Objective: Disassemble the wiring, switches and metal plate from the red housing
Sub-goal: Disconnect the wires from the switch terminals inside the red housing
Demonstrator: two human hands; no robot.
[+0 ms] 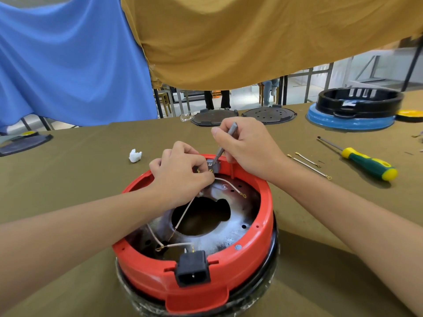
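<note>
No text, label or number can be read anywhere; a small stamped mark on the metal plate (229,227) beside the left hand (180,175) is too blurred.

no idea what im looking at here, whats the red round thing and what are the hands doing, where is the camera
There is one picture, taken by a camera worn on a person's head, looking down at their own two hands. No robot is involved.

The red housing is the shell of a small appliance, standing on a table covered in olive cloth. Inside lie a metal plate with a large hole, thin wires, and at the near rim a black power socket.

The right hand grips a grey tool whose tip meets a small grey switch part at the far rim. The left hand pinches the fittings beside it.

To the right lie a green and yellow screwdriver and two loose wires.
</note>
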